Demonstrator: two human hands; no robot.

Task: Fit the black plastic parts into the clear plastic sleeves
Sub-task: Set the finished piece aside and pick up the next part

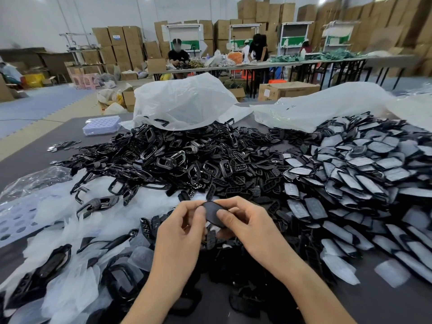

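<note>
Heaps of loose glossy black plastic parts (187, 160) fill the dark grey table (35, 157), sleeved ones (362, 171) to the right, limp clear plastic sleeves (70, 230) to the left. Left hand (180, 232) and right hand (247, 220) both pinch one small flat black oval part (211, 212) by its edges in front of the heaps: probably light, stiff, slippery.

Views: one, the wide-angle head view.
Position: the camera is carried above the near edge of the table (30, 155), over both forearms.
Facing: forward and down, toward 12 o'clock across the table.
Nearness: the left hand (180, 231) and right hand (252, 226), with the black part (211, 212) pinched between them, are seen closest, toward 6 o'clock.
Far field: the hall is seen small at 12 o'clock.
</note>
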